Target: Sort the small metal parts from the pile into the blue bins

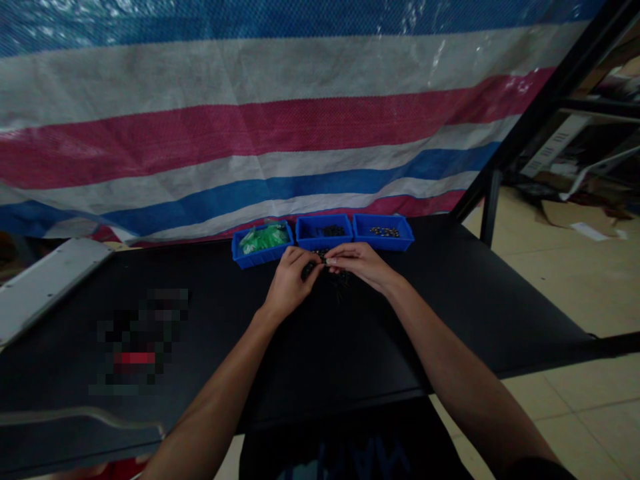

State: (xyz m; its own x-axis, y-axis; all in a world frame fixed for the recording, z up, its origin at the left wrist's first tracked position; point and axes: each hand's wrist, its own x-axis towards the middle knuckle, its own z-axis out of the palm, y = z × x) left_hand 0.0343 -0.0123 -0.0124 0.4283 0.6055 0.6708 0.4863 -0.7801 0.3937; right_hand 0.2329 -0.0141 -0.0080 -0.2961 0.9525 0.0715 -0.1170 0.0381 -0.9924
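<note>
Forearms converge toward twelve o'clock; left hand at nine, right hand at three, pinching a tiny part between.

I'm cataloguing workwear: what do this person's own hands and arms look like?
The left hand and right hand are bare, without gloves; no watch or bracelet shows. Both forearms are uncovered. A dark right sleeve shows at the bottom edge; the left upper arm is out of view.
</note>
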